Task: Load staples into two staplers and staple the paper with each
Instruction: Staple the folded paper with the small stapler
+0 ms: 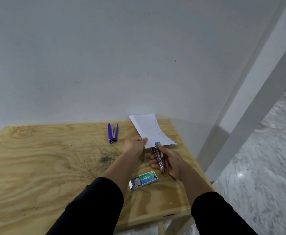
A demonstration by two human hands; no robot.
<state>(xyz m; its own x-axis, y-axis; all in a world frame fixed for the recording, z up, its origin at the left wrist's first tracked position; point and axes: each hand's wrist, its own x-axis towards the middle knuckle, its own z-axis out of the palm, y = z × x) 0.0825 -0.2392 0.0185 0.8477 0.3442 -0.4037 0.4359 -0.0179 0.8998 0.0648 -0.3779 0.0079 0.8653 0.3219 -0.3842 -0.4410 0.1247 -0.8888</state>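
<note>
My left hand (134,146) pinches the near corner of a white sheet of paper (151,130), holding it lifted above the table. My right hand (168,161) grips a metal stapler with a blue tip (158,156), and its jaws sit on the paper's near edge. A purple stapler (112,133) lies swung open on the plywood table (37,158), to the left of the paper. A green staple box (144,180) lies near the front of the table with its tray slid out and staples showing.
The table's right edge (194,168) runs close to my right hand, with marble floor (261,167) beyond it. A white wall stands behind the table and a pillar (250,99) at the right. A dark smudge marks the table's middle.
</note>
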